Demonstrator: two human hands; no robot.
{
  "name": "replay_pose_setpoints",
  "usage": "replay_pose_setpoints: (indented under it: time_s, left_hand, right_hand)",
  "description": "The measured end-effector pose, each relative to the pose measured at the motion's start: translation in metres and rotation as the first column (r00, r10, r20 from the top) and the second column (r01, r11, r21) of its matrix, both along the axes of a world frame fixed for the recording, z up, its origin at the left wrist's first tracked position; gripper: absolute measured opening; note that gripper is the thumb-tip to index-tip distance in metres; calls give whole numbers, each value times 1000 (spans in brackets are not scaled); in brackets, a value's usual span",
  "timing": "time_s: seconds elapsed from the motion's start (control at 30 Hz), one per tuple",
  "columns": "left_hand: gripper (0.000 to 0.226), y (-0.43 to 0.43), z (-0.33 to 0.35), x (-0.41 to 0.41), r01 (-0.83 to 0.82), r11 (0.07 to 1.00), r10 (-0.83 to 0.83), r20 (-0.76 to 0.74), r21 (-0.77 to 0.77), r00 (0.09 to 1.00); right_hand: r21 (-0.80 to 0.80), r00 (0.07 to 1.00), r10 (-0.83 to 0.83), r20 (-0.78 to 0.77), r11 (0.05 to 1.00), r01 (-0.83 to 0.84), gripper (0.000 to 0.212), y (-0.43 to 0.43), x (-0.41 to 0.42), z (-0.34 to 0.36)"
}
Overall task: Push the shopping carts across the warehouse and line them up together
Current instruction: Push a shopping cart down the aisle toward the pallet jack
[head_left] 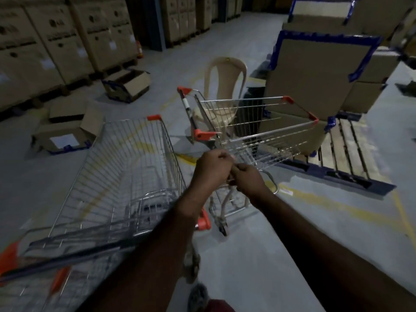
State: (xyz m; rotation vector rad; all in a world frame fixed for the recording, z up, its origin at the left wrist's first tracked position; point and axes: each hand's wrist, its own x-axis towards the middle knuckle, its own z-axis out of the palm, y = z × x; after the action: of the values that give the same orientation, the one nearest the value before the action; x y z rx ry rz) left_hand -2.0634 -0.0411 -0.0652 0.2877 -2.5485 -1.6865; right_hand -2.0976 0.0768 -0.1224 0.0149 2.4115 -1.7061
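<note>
I see the left hand (211, 167) and right hand (249, 179) touching, both curled tight on the near wire edge of the far cart (272, 131). It lies crosswise just ahead, handle leftward. The near cart (126, 167) stands just left, pointing away. Both forearms reach forward, nearly straight.

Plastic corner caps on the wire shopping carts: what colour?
Orange-red corner caps, clearest in the head view.

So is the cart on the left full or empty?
Empty. The left cart holds nothing; only grey floor shows through its wires.
</note>
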Motion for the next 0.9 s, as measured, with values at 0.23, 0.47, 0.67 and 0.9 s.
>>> replay_pose_setpoints:
  time_s: [0.23, 0.47, 0.67, 0.9]
  left_hand:
    - [19, -61, -3, -101, -45, 999, 45, 36, 16, 998]
    - [25, -88, -17, -156, -182, 982, 179, 79, 41, 981]
    - [28, -105, -26, -174, -201, 979, 204, 85, -43, 975]
    - [36, -117, -40, -177, -152, 980, 166, 105, -128, 981]
  right_hand:
    - [24, 996, 4, -93, 1000, -2, 57, -59, -99, 22]
    - [209, 980, 112, -164, 975, -77, 29, -88, -158, 25]
    - [469, 936, 296, -192, 865, -178, 42, -110, -191, 13]
    - [715, 863, 498, -83, 633, -296, 55, -108, -207, -11]
